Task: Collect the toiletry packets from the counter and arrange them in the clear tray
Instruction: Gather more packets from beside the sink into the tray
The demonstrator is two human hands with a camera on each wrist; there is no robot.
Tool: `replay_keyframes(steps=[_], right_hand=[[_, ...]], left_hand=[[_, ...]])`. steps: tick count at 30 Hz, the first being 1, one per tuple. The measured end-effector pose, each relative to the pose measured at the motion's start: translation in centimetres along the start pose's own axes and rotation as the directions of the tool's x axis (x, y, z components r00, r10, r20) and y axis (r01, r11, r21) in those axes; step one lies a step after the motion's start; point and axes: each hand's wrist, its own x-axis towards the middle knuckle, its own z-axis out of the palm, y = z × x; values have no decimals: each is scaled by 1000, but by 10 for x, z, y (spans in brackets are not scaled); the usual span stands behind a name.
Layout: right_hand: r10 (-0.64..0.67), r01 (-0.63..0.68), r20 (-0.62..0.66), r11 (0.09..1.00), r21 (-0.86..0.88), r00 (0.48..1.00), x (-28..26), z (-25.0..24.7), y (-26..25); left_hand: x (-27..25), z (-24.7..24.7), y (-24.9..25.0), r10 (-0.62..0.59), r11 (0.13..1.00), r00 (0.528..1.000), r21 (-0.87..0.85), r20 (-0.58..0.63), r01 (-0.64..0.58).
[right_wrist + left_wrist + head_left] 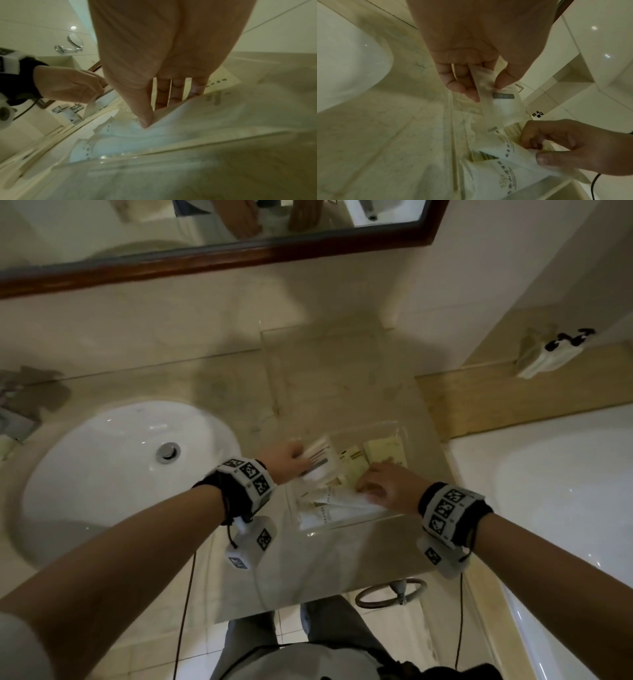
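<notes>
counter [212,392]: pale marble slab, fills the middle of the head view; sink bowl [113,470] sunk in at left, bathtub [548,491] at right edge, dark-framed mirror [219,254] across the top.
tray [346,527]: clear, shallow, straight walls, sits on the counter centre-right of the head view, between the two hands. hard to read its edges; glints mark the near wall.
packets in tray [356,463]: several flat white and cream sachets lying overlapped and slanted, not yet squared up. count unclear.
left hand [286,458]: above the tray's left edge; thumb and fingers pinch the top end of a white packet [501,105] with a grey label, which hangs down free below the grip.
right hand [385,486]: low over the tray's right side; thumb [556,159] and curled fingers pinch the edge of a printed packet [508,152] lying among the others.
handling: judged light, thin, limp; plastic or paper film, likely slick and crinkly. sachets flop when held by one end, slide over each other. not fragile, though a hard squeeze could burst a seam.
where to hold: sealed end strip or flat edge, light pinch; lay flat, then nudge with fingertips to line up.
stage: judged placing and tidying, most packets already inside.
</notes>
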Motion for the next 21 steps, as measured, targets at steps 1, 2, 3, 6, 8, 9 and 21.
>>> replay_keyframes(steps=[1,2,3,6,8,9,21], right_hand=[[-1,0,19,998,60,1000,3,2,-3],[-8,5,35,996,94,999,6,3,-5],[-20,15,46,994,110,999,8,4,-6],[-21,3,99,985,173,995,10,2,-6],[-8,-10,102,983,181,995,9,0,-2],[1,-18,87,982,187,996,9,-1,-1],[5,-48,201,977,208,980,8,-5,-7]], left_hand=[[-1,1,0,0,1000,1000,11,2,0],[-1,1,-1,-2,1000,1000,31,3,2],[-1,2,-2,-5,999,1000,49,6,5],[-2,4,-4,-20,998,999,64,25,19],[-2,6,-5,-23,998,1000,66,19,22],[-1,8,-6,-23,998,1000,67,16,21],[8,21,4,-81,996,982,-39,-171,76]])
